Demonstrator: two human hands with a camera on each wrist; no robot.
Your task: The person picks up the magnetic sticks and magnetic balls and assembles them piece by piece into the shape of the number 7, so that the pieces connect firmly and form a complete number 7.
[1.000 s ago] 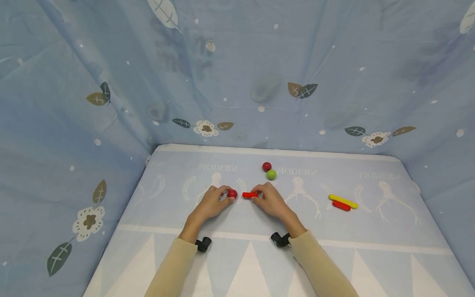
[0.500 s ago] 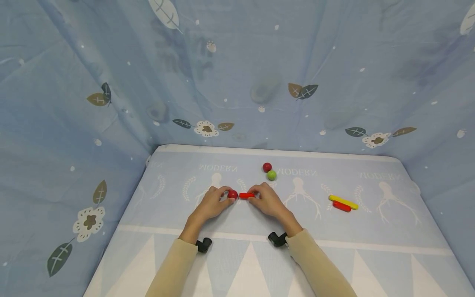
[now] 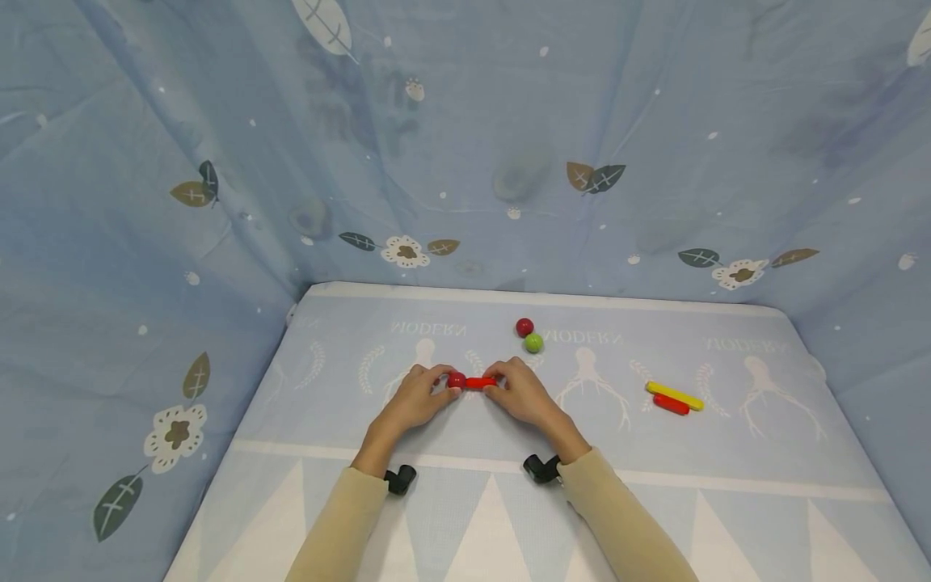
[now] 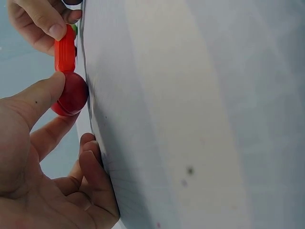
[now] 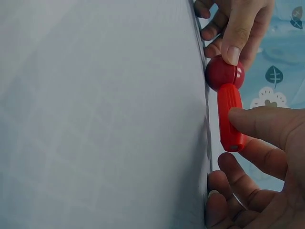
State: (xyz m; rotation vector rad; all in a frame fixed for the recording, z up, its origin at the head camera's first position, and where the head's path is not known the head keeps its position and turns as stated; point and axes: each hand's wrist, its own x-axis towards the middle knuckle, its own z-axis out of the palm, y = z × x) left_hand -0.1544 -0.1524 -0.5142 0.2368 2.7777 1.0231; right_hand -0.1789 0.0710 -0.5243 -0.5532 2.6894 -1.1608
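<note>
Between thumb and fingers, my left hand (image 3: 416, 398) pinches a dark red ball (image 3: 456, 380) low over the table cover. My right hand (image 3: 525, 394) pinches a short bright red stick (image 3: 478, 382) that lies crosswise between the hands. In the left wrist view, the end of the red stick (image 4: 65, 55) meets the red ball (image 4: 72, 95). The right wrist view shows the same contact, with my right thumb pressed along the side of the stick (image 5: 230, 117). A small grey disc shows in the stick's near end.
Behind the hands, another red ball (image 3: 524, 327) sits against a green ball (image 3: 533, 343). Off to the right, a long yellow stick (image 3: 675, 396) lies alongside a short red stick (image 3: 671, 404). Patterned blue curtains (image 3: 465, 145) rise behind and beside the table (image 3: 625, 453).
My right hand has moved left with the red stick, closing the gap until the stick's end touches the ball. My left hand has stayed in place, holding the ball.
</note>
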